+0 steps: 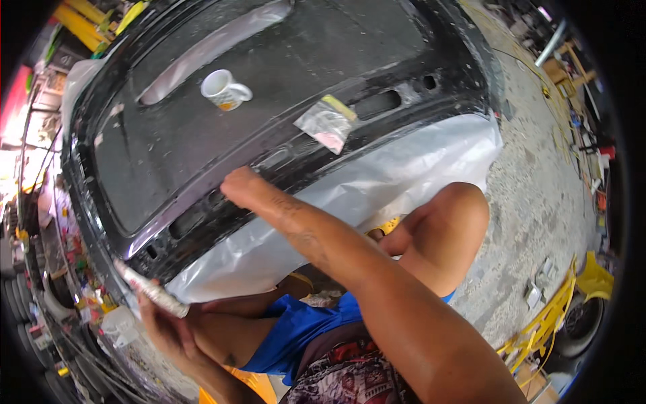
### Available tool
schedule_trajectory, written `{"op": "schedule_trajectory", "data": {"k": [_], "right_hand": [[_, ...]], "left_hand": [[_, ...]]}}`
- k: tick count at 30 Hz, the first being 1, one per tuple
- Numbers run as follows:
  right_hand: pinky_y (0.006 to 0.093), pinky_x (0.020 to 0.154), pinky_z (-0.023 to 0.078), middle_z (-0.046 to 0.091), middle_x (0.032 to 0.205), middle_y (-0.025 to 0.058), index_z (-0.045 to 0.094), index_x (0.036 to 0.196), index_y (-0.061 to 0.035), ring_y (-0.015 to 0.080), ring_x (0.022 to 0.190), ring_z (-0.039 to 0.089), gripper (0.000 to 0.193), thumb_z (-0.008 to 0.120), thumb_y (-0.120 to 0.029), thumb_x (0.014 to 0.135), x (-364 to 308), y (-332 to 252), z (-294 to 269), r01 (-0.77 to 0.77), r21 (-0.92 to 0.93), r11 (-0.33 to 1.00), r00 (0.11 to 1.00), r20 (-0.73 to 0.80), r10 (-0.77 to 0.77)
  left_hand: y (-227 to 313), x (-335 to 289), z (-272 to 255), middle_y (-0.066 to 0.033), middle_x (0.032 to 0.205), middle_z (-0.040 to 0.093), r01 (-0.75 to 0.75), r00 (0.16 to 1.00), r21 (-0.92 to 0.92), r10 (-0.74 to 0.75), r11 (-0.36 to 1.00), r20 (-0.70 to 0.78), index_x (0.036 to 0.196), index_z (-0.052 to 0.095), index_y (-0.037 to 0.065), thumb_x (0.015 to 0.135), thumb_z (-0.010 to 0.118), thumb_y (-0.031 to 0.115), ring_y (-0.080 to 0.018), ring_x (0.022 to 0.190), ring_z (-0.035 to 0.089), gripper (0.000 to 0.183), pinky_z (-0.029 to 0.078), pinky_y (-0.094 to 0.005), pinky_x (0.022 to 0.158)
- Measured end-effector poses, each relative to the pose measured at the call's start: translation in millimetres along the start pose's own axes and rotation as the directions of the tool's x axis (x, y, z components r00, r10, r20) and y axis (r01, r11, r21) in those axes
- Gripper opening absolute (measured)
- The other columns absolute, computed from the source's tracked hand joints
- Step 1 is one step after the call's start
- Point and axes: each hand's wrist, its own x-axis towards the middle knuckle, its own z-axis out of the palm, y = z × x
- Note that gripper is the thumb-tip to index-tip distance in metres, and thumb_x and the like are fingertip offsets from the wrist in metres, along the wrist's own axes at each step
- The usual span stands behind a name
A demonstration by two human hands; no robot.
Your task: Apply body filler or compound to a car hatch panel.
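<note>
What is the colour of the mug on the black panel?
The mug is white, with an orange pattern near its base; see the head view.

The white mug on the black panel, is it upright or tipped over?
Upright: the white mug rests on the black panel, open rim facing up.

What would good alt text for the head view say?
A person's right hand reaches over a large black panel with cut-outs, while the left hand holds a whitish tube. A white mug and a small plastic bag sit on the panel.
</note>
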Motion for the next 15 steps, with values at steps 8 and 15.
{"op": "schedule_trajectory", "data": {"k": [8, 15], "right_hand": [[0.0475, 0.078, 0.052, 0.069, 0.086, 0.0183, 0.071, 0.088, -0.0061, 0.0373, 0.089, 0.066, 0.025, 0.077, -0.012, 0.065, 3, 22, -11, 0.118, 0.004, 0.993, 0.979, 0.167, -0.117], [0.0455, 0.08, 0.051, 0.068, 0.088, 0.0164, 0.066, 0.09, -0.0045, 0.0367, 0.092, 0.064, 0.028, 0.079, -0.015, 0.068, 1, 9, -20, 0.1, 0.018, 0.995, 0.973, 0.206, -0.102]], "left_hand": [[-23, 40, 37, -0.0124, 0.111, 0.066, 0.013, 0.98, 0.109, -0.035, 0.994, 0.198, 0.118, 0.056, -0.002, 0.096, 0.059, 0.017, -0.0147, 0.098, 0.061, 0.03, 0.047, -0.0275, 0.088], [11, 115, 60, -0.0154, 0.107, 0.068, -0.121, 0.938, 0.043, 0.101, 0.992, 0.331, 0.115, 0.057, -0.003, 0.098, 0.057, 0.015, -0.0138, 0.094, 0.064, 0.025, 0.05, -0.0264, 0.084]]}}
